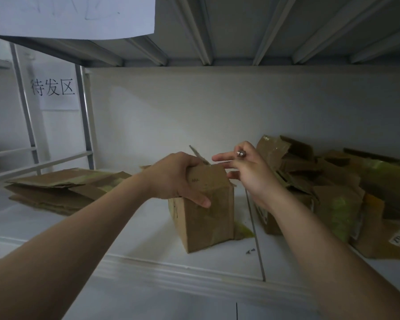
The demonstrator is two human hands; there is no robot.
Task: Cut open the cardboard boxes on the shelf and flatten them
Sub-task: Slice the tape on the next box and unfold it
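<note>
A small brown cardboard box (208,218) stands upright on the white shelf (129,236), one top flap sticking up behind. My left hand (180,179) grips its top left edge, fingers curled over the top and thumb down the front face. My right hand (249,172) hovers at the box's top right corner, holding a small metal cutter (241,154) between its fingers, with the index finger stretched toward the box top. The cutter's blade is hidden.
Flattened cardboard (58,188) lies stacked at the left of the shelf. A heap of taped boxes (328,190) crowds the right side. Shelf posts (86,125) and a paper sign (53,88) stand at the left; the shelf above (240,31) hangs low overhead.
</note>
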